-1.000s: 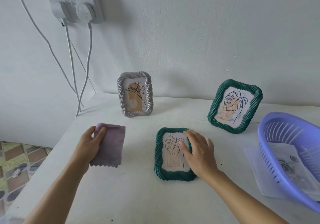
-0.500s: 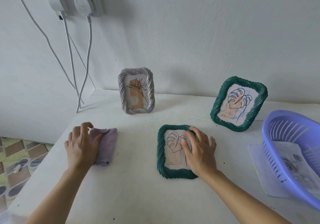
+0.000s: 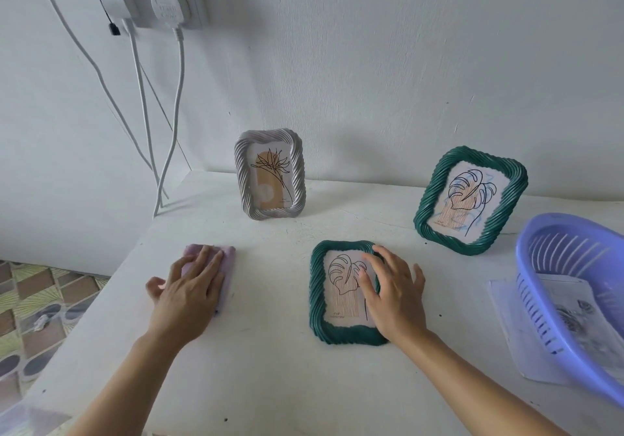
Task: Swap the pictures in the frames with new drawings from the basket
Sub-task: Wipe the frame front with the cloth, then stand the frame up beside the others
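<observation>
The green frame lying flat (image 3: 317, 287) is sitting face up at the near middle of the table (image 3: 270, 375), its leaf picture still inside it, and the right hand (image 3: 391, 295) is staying on its right half with fingers spread and straight, pressing rather than gripping. The change is happening on the left: a second ago the left hand (image 3: 189, 295) was holding the purple cloth (image 3: 228, 273) open by one edge, and now it is laying the cloth down near the table's left edge, folded narrower, and pressing it flat under straight, slightly spread fingers. That probably means the cloth is being set aside, so both hands are coming free for the frame. The swap itself is not yet starting: the frame is still not turned over, the grey frame (image 3: 299, 172) and the other green frame (image 3: 427, 209) are standing at the far side, and the new drawings (image 3: 574, 314) are lying in the purple basket (image 3: 540, 266) at the right.
</observation>
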A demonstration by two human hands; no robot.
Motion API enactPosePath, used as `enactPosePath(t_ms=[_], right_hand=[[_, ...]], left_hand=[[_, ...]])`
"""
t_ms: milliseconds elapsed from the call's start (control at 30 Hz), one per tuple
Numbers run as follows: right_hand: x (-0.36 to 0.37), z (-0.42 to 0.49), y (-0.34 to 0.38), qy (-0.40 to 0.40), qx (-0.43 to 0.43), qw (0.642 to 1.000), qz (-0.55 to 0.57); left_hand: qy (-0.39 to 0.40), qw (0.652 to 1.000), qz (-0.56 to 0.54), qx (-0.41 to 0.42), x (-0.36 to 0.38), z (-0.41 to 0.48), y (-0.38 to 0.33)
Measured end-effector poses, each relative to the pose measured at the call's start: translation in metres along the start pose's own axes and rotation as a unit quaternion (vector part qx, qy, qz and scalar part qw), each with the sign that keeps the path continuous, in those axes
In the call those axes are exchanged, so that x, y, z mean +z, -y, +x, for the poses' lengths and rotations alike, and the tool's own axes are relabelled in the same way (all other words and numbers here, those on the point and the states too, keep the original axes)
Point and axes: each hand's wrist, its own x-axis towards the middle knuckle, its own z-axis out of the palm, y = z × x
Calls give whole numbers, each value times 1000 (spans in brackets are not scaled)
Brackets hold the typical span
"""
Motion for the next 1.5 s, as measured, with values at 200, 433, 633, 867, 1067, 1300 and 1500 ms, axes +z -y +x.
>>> enactPosePath(t_ms=[200,433,633,867,1067,1300,1500], right_hand=[[-12,2,0,-13,13,999,31],[-38,14,3,89,125,988,-30],[-37,19,5,114,171,978,22],[-45,10,12,64,171,913,366],[-71,25,17,21,185,829,527],[-98,60,15,82,161,767,616],[-97,88,20,31,105,831,545]], left_hand=[[-74,993,-91,14,-17,-4,-68],[34,999,-35,8,1,-11,-157],[60,992,-111,-8,11,-16,-175],[51,901,-428,-44,-4,-6,-176],[46,749,-658,-66,-39,7,-189],[95,696,-711,-30,-66,38,-195],[64,751,-657,20,-71,69,-207]])
